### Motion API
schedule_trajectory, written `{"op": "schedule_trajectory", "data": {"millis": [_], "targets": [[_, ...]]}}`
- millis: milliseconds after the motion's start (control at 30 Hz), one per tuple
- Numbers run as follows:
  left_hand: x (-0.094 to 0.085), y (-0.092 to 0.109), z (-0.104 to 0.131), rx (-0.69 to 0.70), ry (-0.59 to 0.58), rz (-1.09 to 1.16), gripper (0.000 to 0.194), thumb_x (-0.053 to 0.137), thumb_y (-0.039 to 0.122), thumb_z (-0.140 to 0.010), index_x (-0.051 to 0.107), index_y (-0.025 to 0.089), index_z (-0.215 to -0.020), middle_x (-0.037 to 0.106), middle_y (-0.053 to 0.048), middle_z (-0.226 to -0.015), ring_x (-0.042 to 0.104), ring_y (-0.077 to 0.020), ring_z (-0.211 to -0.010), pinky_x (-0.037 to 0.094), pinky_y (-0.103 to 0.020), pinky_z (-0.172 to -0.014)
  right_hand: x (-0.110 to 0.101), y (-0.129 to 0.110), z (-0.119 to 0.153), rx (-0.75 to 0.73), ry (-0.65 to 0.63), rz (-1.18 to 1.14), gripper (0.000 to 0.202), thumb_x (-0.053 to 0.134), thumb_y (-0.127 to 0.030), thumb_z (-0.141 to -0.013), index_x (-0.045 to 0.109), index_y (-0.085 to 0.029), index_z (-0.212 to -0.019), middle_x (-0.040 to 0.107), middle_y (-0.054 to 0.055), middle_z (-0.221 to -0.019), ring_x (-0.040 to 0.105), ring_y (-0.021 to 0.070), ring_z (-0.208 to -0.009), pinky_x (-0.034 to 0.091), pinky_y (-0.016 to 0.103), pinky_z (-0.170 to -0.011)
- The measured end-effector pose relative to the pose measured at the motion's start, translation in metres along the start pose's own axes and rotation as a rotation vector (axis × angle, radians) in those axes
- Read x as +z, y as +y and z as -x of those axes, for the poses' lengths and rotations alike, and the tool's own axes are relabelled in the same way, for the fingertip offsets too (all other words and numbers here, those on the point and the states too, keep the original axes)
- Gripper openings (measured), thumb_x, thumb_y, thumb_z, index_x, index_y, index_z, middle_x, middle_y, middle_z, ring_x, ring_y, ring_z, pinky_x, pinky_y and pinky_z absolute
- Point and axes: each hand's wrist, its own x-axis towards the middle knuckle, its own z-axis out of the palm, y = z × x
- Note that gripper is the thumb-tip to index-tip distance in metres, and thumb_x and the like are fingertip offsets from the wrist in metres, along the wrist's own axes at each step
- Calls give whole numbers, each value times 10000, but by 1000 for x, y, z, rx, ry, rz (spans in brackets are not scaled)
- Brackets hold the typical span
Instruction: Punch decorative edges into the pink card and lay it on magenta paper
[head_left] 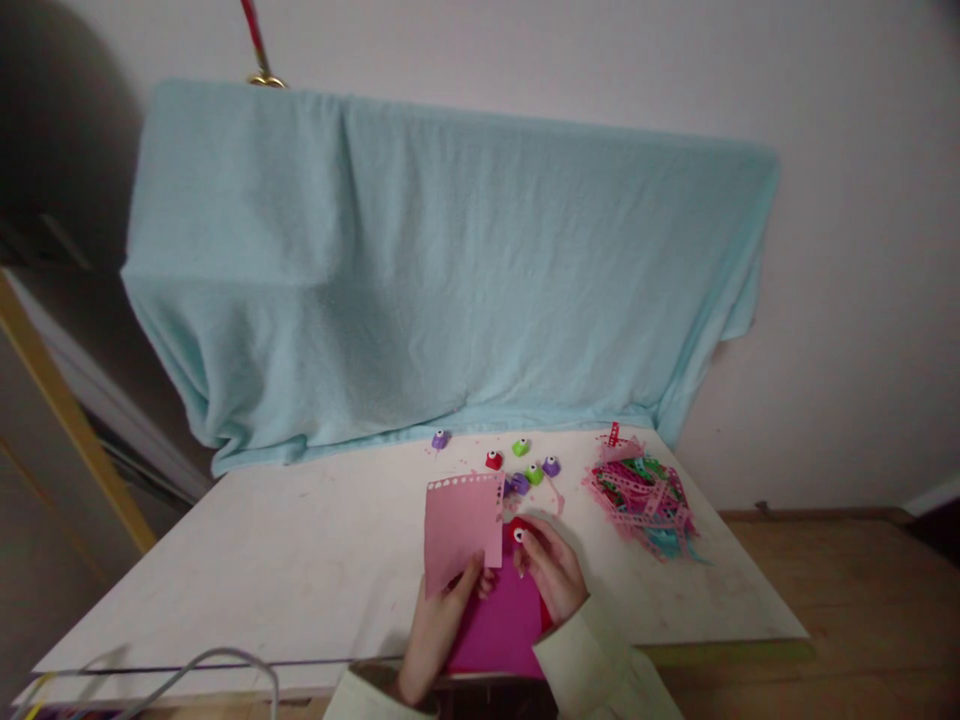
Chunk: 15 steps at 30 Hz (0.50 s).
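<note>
My left hand (455,602) pinches the lower part of a pink sheet of paper (459,525), which has punched holes along its top and right edges. My right hand (551,568) grips a small red craft punch (516,532) with a round white and black button, at the sheet's right edge. Under both hands lies magenta paper (499,630), with a bit of red showing at its right. Behind the sheet stand more small punches: a red one (493,460), a green one (521,447) and several purple ones, among them a purple punch (440,439) at the left.
A heap of punched paper strips (649,500) in pink, green, red and blue lies on the right of the white table (247,560). Pale blue cloth (465,270) hangs behind the table. A grey cable (217,655) loops at the front left edge.
</note>
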Motion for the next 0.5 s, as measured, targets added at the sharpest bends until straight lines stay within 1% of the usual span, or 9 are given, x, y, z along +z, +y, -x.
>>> {"op": "schedule_trajectory", "data": {"millis": [67,133,267,367,500], "targets": [[1,0,-1,-15,-5,30,426,510,521,-846,700,184,-666,721,-42,-717,670,-210,-722,488,-284,-770,0,0,0,25,-21,-60,330,724,-329,-782,635,-179,-1061,667,62,-926,593,130,-585,434,262,-535],[2,-1,-1,-10,-3,83,443,509,534,-846,691,170,-670,719,-52,-717,663,-210,-701,490,-291,-753,0,0,0,31,-30,-83,307,719,-318,-789,639,-175,-1048,669,72,-957,604,130,-594,434,258,-535],[5,-6,-3,26,-6,152,468,497,539,-856,675,148,-671,708,-70,-697,646,-205,-662,490,-297,-720,-2,0,-1,10,-10,-111,278,693,-323,-814,640,-164,-1036,680,86,-955,590,115,-572,399,234,-500],[7,-8,-2,7,-8,151,470,512,542,-849,676,139,-672,697,-72,-666,640,-205,-645,490,-296,-692,-3,1,-2,13,-10,-127,280,692,-335,-812,642,-165,-1029,683,79,-930,574,105,-537,377,229,-480],[8,-6,1,1,-10,143,473,525,552,-835,681,137,-670,690,-73,-647,635,-207,-630,491,-295,-663,-2,1,-1,27,-31,-97,268,693,-340,-810,655,-170,-1014,683,72,-925,568,96,-525,354,219,-465]]}}
